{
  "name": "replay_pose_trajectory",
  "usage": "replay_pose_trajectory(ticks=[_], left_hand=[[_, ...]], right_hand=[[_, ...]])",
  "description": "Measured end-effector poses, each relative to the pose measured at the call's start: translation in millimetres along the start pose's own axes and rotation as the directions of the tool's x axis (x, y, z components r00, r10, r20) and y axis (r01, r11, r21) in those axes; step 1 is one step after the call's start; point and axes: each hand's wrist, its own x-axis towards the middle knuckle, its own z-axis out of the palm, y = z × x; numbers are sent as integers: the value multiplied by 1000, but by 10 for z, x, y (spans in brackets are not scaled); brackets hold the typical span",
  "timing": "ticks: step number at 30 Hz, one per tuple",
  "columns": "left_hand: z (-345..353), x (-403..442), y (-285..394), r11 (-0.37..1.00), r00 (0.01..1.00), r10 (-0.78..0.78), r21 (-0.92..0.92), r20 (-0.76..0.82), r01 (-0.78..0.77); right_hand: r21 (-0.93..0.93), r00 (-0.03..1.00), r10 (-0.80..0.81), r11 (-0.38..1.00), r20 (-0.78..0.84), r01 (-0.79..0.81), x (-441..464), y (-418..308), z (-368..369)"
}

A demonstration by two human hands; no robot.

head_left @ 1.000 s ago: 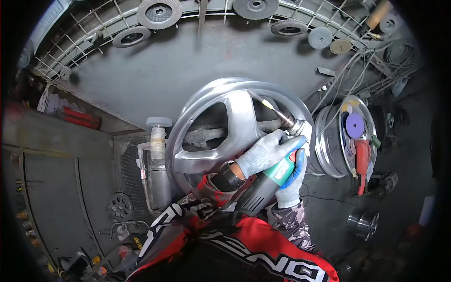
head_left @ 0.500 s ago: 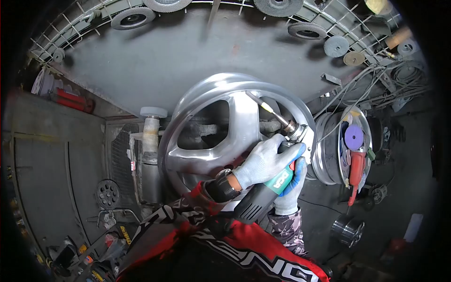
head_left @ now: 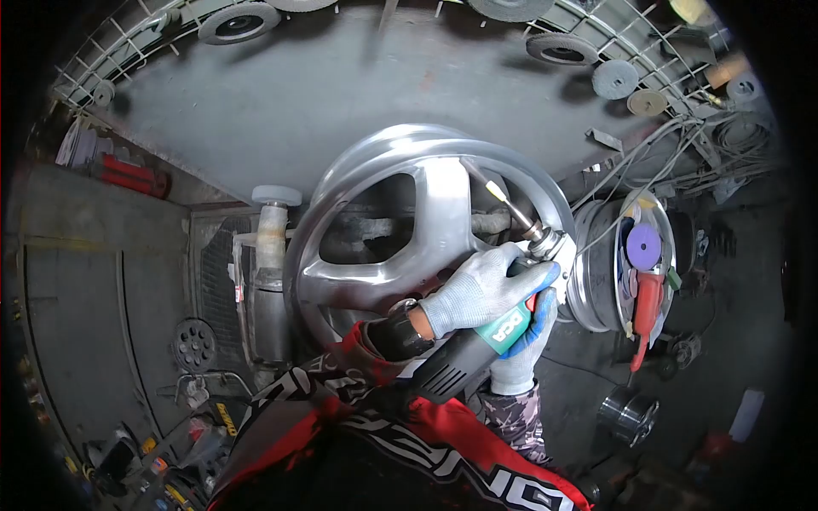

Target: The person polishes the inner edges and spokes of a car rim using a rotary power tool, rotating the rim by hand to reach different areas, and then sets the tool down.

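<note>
A green and black DCA power grinder with a long spindle is held slantwise over a shiny metal wheel. My left hand, in a grey glove with blue fingertips, wraps over the grinder's front body. From below, my right hand, in a similar glove, closes around its right side; part of its fingers is hidden. The spindle's narrow tip lies by the right edge of the upper spoke, near the rim. Whether it touches the metal I cannot tell.
To the right, another wheel bears a red grinder with a purple disc. Several abrasive discs hang on a wire rack behind. A grey cylinder with a round white top stands left. Cables run at the right.
The spindle tip has shifted right, from the upper spoke's face to its right edge. The grinder's rear end has swung slightly left, with both hands still around the tool.
</note>
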Motion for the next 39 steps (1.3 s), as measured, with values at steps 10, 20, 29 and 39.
replay_pose_trajectory(ticks=[10, 20, 29, 39], left_hand=[[-40, -128, -225, 738, 841, 537, 522, -68, -428], [83, -63, -47, 1000, 977, 4, 4, -211, -4], [234, 117, -8, 985, 942, 23, -152, -335, -78], [242, 86, -43, 991, 955, -126, -71, -267, 111]], right_hand=[[8, 996, 59, 998, 65, -59, 20, -30, 61], [-39, 995, 38, 999, 96, -34, 181, -89, -114], [-30, 940, 65, 998, 334, -58, 521, -307, -242], [93, 939, 97, 987, 329, -134, 523, -256, -224]])
